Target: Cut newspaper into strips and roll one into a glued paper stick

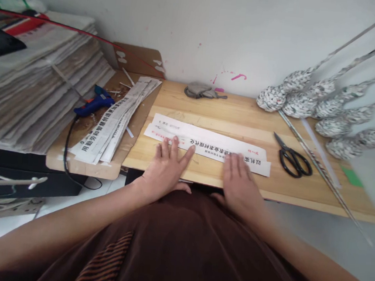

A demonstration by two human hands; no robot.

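Observation:
Two overlapping strips of printed paper (pixel 207 138) lie across the wooden board in front of me, slanting down to the right. My left hand (pixel 168 167) rests with spread fingers on the lower edge of the strips, left of their middle. Flat on their right part lies my right hand (pixel 240 180), slightly blurred, its fingers stretched out over some of the print. Neither hand grips anything. Black-handled scissors (pixel 292 158) lie just beyond the right end of the strips.
On the left are a blue glue gun (pixel 94 102), more cut newspaper strips (pixel 118 121) and a tall newspaper stack (pixel 41 88). A grey cloth item (pixel 201 90) sits by the wall. Woven paper forms (pixel 300 102) and a long thin rod (pixel 323 170) are on the right.

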